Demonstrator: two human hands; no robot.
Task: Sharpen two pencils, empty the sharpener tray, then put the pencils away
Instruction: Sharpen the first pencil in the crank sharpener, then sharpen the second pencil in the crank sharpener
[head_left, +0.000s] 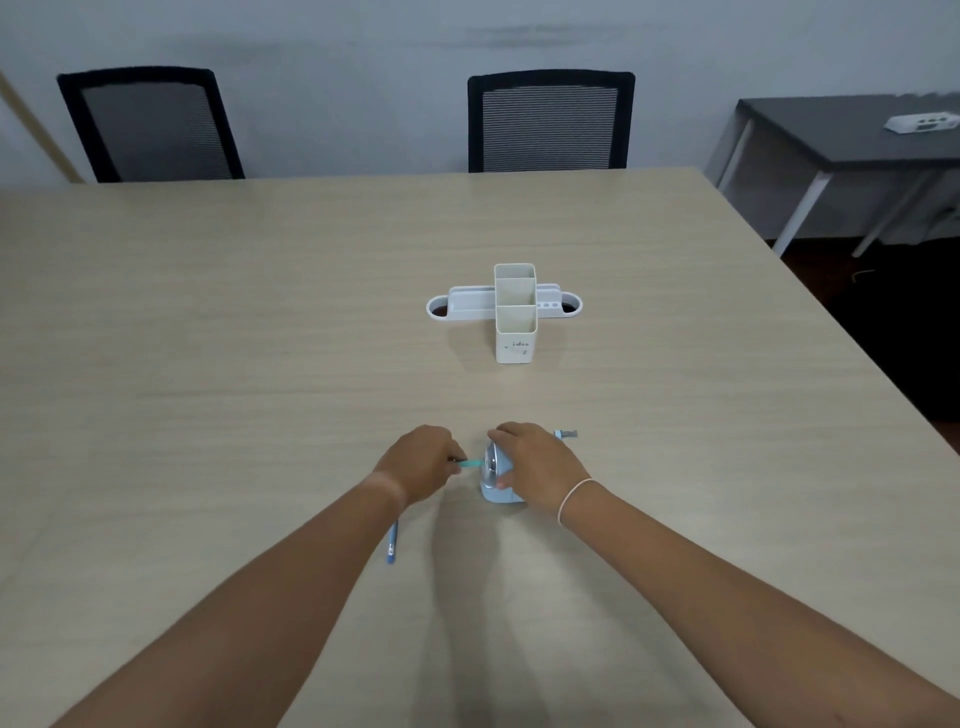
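A light blue crank sharpener (493, 486) stands on the wooden table (208, 338) near its front. My right hand (535, 465) lies over its top and grips it; the crank handle (566, 434) pokes out behind the hand. My left hand (423, 462) pinches a teal pencil (471, 464) whose tip is inside the sharpener's front hole. A second, blue pencil (392, 543) lies on the table under my left forearm, partly hidden. A white desk organiser (514, 312) with upright square cups stands farther back, at the middle.
Two black mesh chairs (550, 122) stand behind the table's far edge. A dark side table (841, 135) carrying a white power strip (922, 123) stands at the right. The wooden table's right edge runs diagonally from back to front right.
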